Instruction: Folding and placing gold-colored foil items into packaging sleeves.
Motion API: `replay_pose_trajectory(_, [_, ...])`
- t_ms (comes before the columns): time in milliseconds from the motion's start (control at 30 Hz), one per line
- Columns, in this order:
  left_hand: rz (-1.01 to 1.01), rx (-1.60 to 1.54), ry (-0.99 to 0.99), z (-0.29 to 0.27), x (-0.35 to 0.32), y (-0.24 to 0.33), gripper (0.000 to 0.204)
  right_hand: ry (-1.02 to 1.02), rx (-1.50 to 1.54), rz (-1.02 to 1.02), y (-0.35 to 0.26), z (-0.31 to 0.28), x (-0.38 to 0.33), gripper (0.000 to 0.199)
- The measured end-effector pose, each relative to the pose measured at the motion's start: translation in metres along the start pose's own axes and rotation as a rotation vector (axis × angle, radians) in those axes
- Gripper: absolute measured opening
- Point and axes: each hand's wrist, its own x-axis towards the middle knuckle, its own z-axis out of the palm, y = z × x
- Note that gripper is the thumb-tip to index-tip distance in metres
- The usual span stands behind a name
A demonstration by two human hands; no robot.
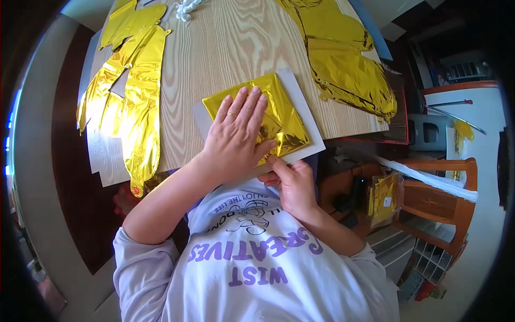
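Observation:
A folded square of shiny gold foil, which looks like a flat foil balloon, lies on a light grey board at the table's near edge. My left hand rests flat on top of it, fingers stretched forward and a ring on one finger. At the near edge of the square, my right hand is closed in a pinch, thumb up beside the left thumb. Its fingers grip the foil's edge; whether the board is also between them is hidden.
Unfolded gold foil balloons hang over the left side of the wood-grain table. More gold foil balloons lie at the right. White ribbon sits at the far edge. A wooden chair holds packed gold foil.

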Motion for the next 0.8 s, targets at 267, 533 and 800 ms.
replay_pose_trajectory(267, [0.008,0.021,-0.062,0.002,-0.002,-0.018,0.090,-0.020,0.075,0.014,0.007,0.004,0.006,0.025])
replay_pose_trajectory(533, [0.022,0.040,-0.076,0.001,-0.004,-0.030,0.101,-0.031,0.071,0.029,0.010,0.005,0.008,0.024])
replay_pose_trajectory(800, [0.036,0.017,-0.084,-0.003,-0.003,-0.031,0.104,-0.081,0.141,0.100,0.005,0.001,0.007,0.024])
